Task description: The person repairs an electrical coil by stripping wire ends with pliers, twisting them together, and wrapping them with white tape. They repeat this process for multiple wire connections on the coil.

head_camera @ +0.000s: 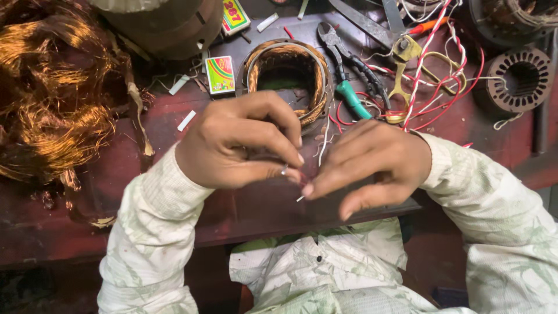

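My left hand (pixel 241 142) and right hand (pixel 369 166) meet w/ fingertips nearly touching over the front edge of the dark red table (pixel 250 209). Left hand is curled mostly closed, thumb and forefinger pinched on a thin wire (pixel 300 185) — there's a ring on one finger. Right hand is also closed down to a pinch, thumb and forefinger on the same wire; a short pale end pokes out just below my fingertips. The wire is tiny, so I can't tell its full run. Just behind my left hand sits a copper coil (pixel 288 78), a wound ring standing on the table. Right of it lie pliers w/ green grips (pixel 349 75), and beyond them red and white leads (pixel 433 75) tangled w/ brass-coloured scissors (pixel 404 75). Far right — a round laminated motor core (pixel 519 78). At left, a big heap of loose copper wire (pixel 52 93). Two small printed boxes (pixel 221 74) lie near the coil, w/ white paper strips (pixel 186 120) scattered about.
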